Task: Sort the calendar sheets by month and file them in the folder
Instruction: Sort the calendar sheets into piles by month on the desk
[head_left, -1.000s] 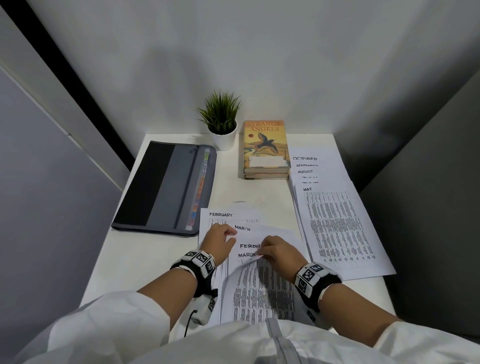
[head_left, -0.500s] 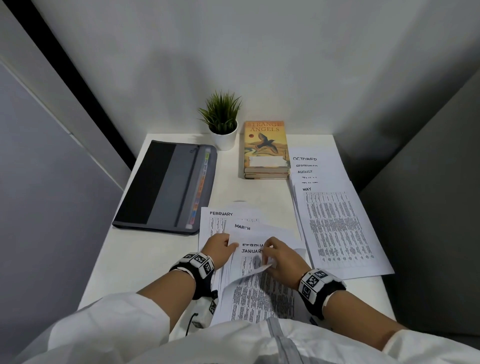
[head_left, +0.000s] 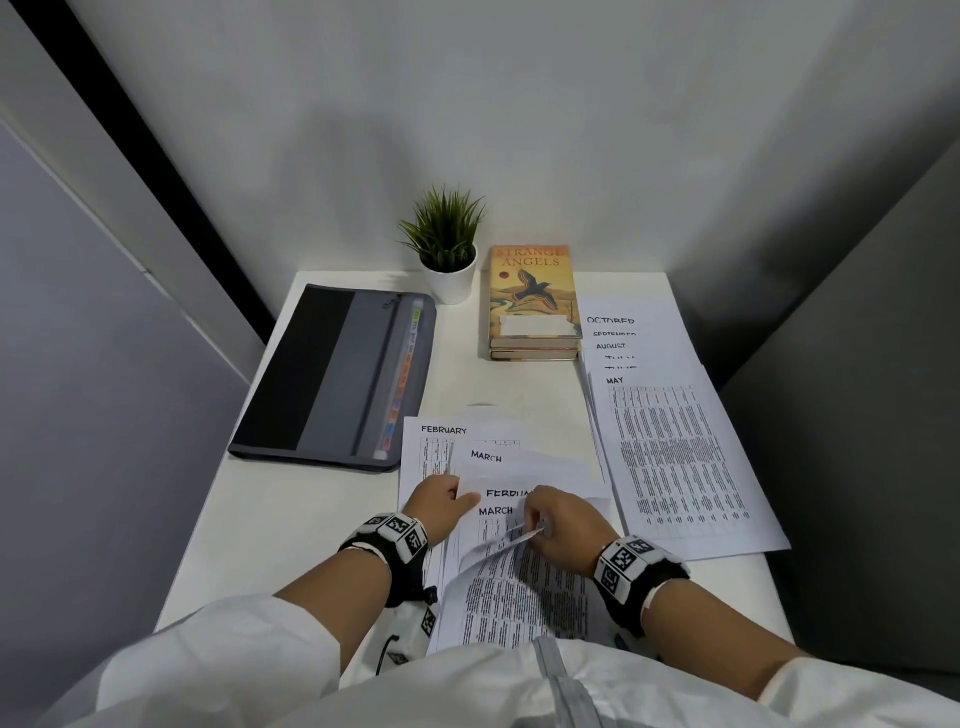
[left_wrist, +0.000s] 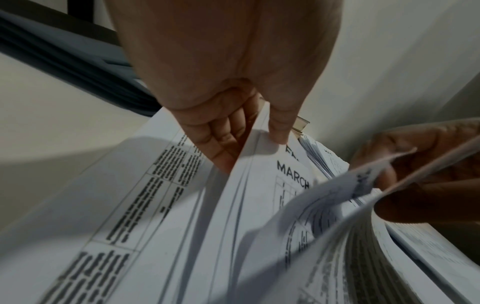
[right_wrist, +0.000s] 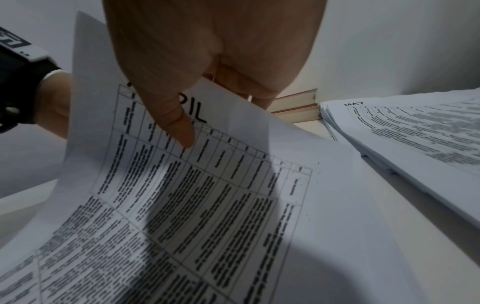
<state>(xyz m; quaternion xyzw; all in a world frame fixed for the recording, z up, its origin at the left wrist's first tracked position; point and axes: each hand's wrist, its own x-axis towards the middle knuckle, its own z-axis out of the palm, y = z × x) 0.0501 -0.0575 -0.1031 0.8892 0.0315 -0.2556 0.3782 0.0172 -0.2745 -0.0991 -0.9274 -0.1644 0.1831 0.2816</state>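
A loose stack of calendar sheets (head_left: 498, 512) lies at the front middle of the white desk (head_left: 270, 519), showing FEBRUARY and MARCH headings. My left hand (head_left: 441, 501) grips the stack's left edge, thumb (left_wrist: 279, 131) on top of the MARCH sheet (left_wrist: 291, 174) and fingers underneath. My right hand (head_left: 558, 525) pinches the top edge of the APRIL sheet (right_wrist: 221, 185) and curls it up towards me, thumb (right_wrist: 179, 127) on its printed face. The grey and black folder (head_left: 337, 374) lies closed at the left.
A fanned pile of sheets (head_left: 675, 457) headed OCTOBER down to MAY lies along the right side. Two stacked books (head_left: 532, 301) and a small potted plant (head_left: 447, 244) stand at the back. Grey partition walls close in on both sides.
Half a second ago a JANUARY heading showed beneath the lifted sheets; now MARCH shows there, as it did one second ago. My right hand still holds a curled sheet edge; the left hand has stayed.
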